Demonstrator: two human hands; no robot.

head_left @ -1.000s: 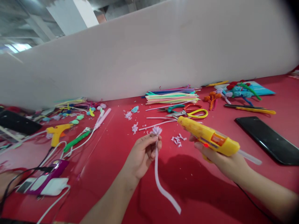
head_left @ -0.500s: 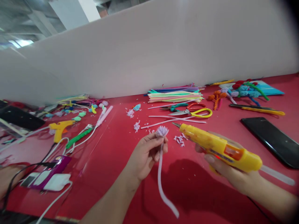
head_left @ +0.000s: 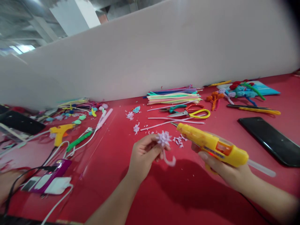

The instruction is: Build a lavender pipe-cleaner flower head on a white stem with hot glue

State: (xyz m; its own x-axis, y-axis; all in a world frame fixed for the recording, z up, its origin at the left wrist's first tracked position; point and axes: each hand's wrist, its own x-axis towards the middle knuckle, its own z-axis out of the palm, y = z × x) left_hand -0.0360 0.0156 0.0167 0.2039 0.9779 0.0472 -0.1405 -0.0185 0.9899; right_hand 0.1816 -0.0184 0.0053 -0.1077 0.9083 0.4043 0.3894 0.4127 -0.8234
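Between the fingers and thumb of my left hand (head_left: 146, 153) is a lilac pipe-cleaner flower (head_left: 163, 138), its spiky head tilted up toward me. Its stem (head_left: 169, 161) curls below the fingers. My right hand (head_left: 222, 170) is wrapped round a yellow glue gun (head_left: 211, 145), whose metal nozzle points left toward the flower, apart from it. A clear glue stick (head_left: 262, 168) juts from the gun's back end. Small lilac clippings (head_left: 179, 141) lie on the red table just behind the flower.
Scissors (head_left: 189, 114), pliers (head_left: 172, 109) and a bundle of pipe cleaners (head_left: 173, 98) lie farther back. A black phone (head_left: 269, 140) is at right. At left are another glue gun (head_left: 60, 132), a purple power strip (head_left: 50, 175), cords and a person's arm (head_left: 10, 184).
The flower has been tipped so its head faces me, and its stem now swings away and looks shorter. The glue gun has shifted slightly left.
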